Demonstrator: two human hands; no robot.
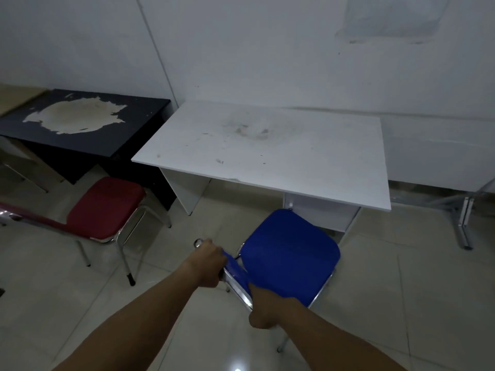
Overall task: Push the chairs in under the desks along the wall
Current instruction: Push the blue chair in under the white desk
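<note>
A blue chair [290, 254] with a chrome frame stands on the tiled floor in front of a white desk [267, 148] set against the wall. Its seat front edge sits just at the desk's front edge, turned slightly to the right. My left hand [210, 262] grips the left end of the chair's blue backrest. My right hand [265, 307] grips the right end of the same backrest. To the left, a red chair [107, 207] stands out from a black desk [83, 124] with a worn pale patch on its top.
A white wall runs behind both desks. At the right, a folding metal table leg [464, 223] stands on the floor under another white tabletop. A further chair frame and a tan desk show at the far left edge.
</note>
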